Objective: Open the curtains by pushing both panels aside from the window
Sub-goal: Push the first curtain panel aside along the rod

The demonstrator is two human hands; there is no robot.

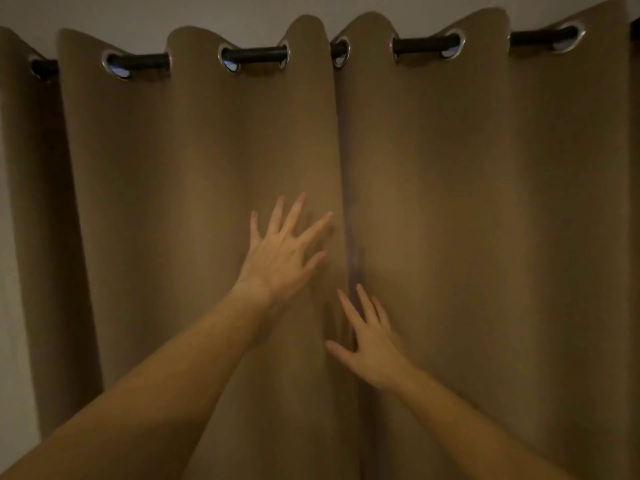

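Note:
Two brown curtain panels hang shut from a black rod (256,54) on metal eyelets. The left panel (180,188) and the right panel (478,188) meet at a vertical seam just right of centre. My left hand (282,254) lies flat with spread fingers on the left panel, close to its inner edge. My right hand (372,341) is lower, fingers apart, at the seam on the right panel's inner edge. Neither hand grips cloth. The window behind is hidden; only bluish light shows through the eyelets.
A pale wall (14,306) shows at the far left beside the left panel and above the rod. The room is dim. Both forearms reach in from the bottom of the view.

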